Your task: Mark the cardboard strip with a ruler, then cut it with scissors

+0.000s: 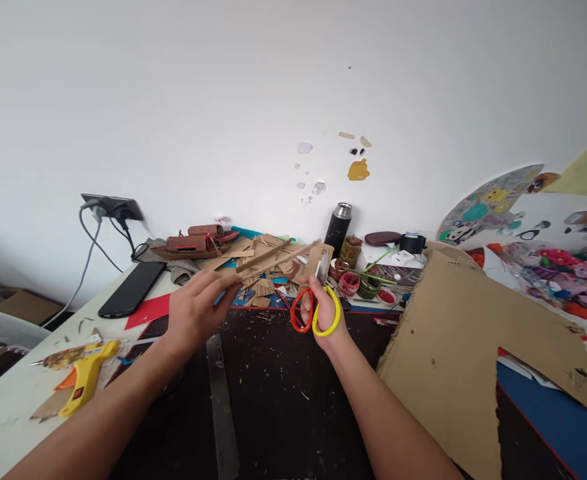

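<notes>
My left hand (198,308) is closed on a long thin cardboard strip (264,259), which slants up to the right over a pile of cardboard scraps (263,288). In my right hand (329,313) are scissors with one red and one yellow handle (328,333); the fingers are wrapped about them. A small piece of cardboard (315,260) shows just beyond the right fingers, beside the scissor blades. A clear ruler (222,407) lies on the dark mat (283,400) between my forearms.
A yellow glue gun (89,377) and a black phone (131,289) lie at the left. Brown model boats (190,245), a black flask (338,230) and open paint jars (349,283) stand near the wall. Large cardboard (438,340) covers the right side.
</notes>
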The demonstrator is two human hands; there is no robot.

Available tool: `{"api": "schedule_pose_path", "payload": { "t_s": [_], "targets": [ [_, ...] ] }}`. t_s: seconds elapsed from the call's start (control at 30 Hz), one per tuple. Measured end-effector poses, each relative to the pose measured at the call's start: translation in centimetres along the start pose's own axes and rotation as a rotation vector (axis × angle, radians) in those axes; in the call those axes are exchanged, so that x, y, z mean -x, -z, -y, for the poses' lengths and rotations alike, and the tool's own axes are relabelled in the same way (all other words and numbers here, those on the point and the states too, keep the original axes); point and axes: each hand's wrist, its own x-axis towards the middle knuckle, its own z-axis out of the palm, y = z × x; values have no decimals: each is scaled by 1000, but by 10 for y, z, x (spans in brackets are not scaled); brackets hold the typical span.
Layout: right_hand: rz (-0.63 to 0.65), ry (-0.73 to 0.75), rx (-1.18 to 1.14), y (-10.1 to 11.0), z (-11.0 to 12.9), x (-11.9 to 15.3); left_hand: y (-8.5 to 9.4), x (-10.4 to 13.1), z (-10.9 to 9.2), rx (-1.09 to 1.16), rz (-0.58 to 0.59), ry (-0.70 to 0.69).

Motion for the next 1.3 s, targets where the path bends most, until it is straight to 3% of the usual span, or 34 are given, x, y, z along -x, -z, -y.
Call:
{"api": "schedule_pose_path", "payload": {
  "t_s": [0.1,0.23,0.47,0.57,0.67,0.77,0.83,0.93,1.0,1.3],
  "targets": [
    [69,-15,8,-4,-5,3,-9,12,2,-71,59,-149],
    [65,-9,23,-4,-10,0,-20,23,3,-114,171,-285],
    [-10,-23,65,-3,-20,-2,-29,29,-6,-108,318,-348],
    [-45,-11,52,-1,-20,-4,-30,30,-9,-55,364,-268],
    [-60,-8,43,3,-14,-7,-25,29,-8,42,274,-155],
    [-50,-13,34,6,-7,-9,-20,25,1,113,71,112],
    [-28,-24,35,7,-4,-8,-20,22,9,227,25,349],
    [21,-29,68,6,-4,-5,-26,21,21,612,220,658],
    [41,-23,99,6,-5,-4,-30,21,23,795,367,759],
    [73,-32,178,8,-15,-6,-29,20,7,908,815,697]
  ]
}}
